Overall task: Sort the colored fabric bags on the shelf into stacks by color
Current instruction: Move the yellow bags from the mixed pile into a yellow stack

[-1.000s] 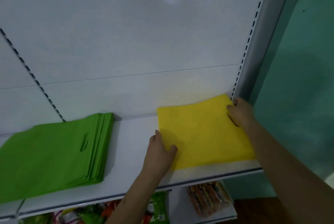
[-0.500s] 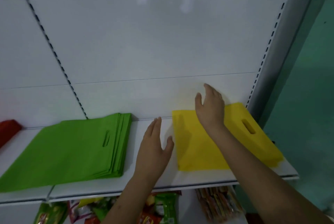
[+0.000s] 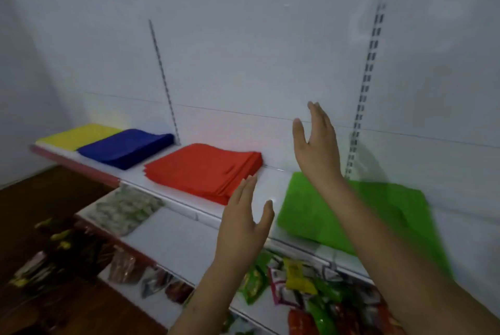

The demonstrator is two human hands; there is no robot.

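On the white shelf [image 3: 186, 200] lie four flat stacks of fabric bags. A yellow stack [image 3: 77, 134] sits at the far left, a blue stack [image 3: 124, 146] beside it, a red stack [image 3: 203, 169] in the middle and a green stack [image 3: 384, 215] at the right. My left hand [image 3: 244, 222] hovers open in front of the gap between red and green, holding nothing. My right hand [image 3: 318, 145] is raised open above the green stack's left end, and its forearm crosses over the green bags.
A slotted upright [image 3: 165, 83] stands behind the blue stack and another upright [image 3: 365, 85] behind the green one. Lower shelves [image 3: 173, 242] hold snack packets [image 3: 295, 278]. Dark wooden floor [image 3: 40, 199] lies at the lower left.
My view has swung left, away from the yellow bags at the right end. Both hands left those bags and lifted off the shelf, open. Red, blue and another yellow stack came into view.
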